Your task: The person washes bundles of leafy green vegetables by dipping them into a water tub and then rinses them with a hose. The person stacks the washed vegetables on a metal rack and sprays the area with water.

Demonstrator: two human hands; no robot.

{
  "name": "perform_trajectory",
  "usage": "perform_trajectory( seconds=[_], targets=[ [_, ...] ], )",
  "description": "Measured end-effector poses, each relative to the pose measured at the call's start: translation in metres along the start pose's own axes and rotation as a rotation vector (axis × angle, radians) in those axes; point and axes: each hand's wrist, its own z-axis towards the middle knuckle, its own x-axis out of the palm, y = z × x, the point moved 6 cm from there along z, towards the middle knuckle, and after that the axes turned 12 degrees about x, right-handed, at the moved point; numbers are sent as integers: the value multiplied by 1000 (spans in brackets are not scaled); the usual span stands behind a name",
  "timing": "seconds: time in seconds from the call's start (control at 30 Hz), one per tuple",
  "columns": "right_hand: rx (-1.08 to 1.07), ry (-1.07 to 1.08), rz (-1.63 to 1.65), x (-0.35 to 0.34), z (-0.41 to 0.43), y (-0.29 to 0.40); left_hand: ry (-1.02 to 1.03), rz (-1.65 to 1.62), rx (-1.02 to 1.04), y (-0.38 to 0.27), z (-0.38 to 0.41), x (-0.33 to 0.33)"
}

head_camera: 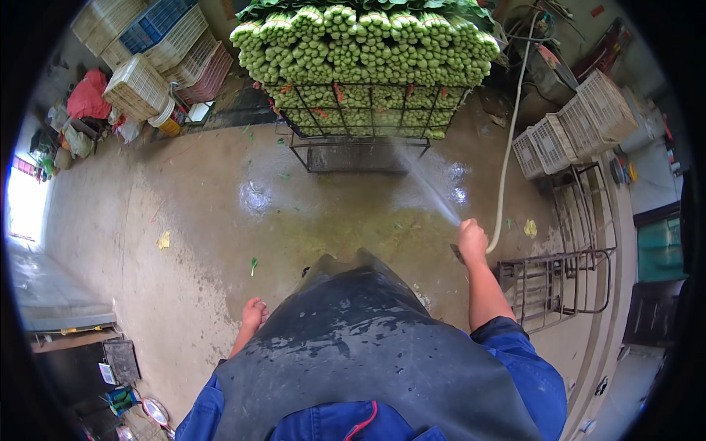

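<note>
My right hand [472, 241] grips the end of a pale hose [508, 160], and a spray of water [433, 195] shoots forward from it. The jet reaches toward the lower right of a metal-framed rack [361, 132]. Stacked high on that rack are bundles of green leafy-stalk vegetables [364, 60], cut ends facing me, some tied with bands. My left hand [254, 314] hangs beside a wet black apron [353, 331], its fingers curled with nothing visible in them.
Wet concrete floor [187, 220] holds scattered leaves. Plastic crates [138, 88] are stacked at the far left near a white bucket [165, 118]; more crates [573, 124] stand at the right. A metal-framed cart [557, 284] is close to my right arm. The hose runs across the right side.
</note>
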Motion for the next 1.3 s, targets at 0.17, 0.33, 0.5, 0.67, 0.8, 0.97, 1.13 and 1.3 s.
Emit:
perform_trajectory(
  seconds=[0.17,0.33,0.5,0.67,0.8,0.97,1.13,1.3],
  targets=[
    [-22,-78,121,-18,5,-11,41,-68,-14,-9,-8,25],
    [-64,-71,191,-20,7,-12,95,-85,4,-21,-22,61],
    [-86,-55,276,-32,10,-1,117,-2,7,-27,-46,90],
    [-97,-20,237,-37,7,21,152,41,-15,-15,-46,80],
    [-14,-107,324,-45,24,8,130,10,-61,-2,-28,71],
    [61,-112,138,-50,40,-13,142,-12,-56,-2,-4,95],
    [123,-123,153,-61,40,-20,212,-31,-82,1,7,122],
    [156,-169,81,-66,50,-38,198,-11,-106,2,20,130]
  ],
)
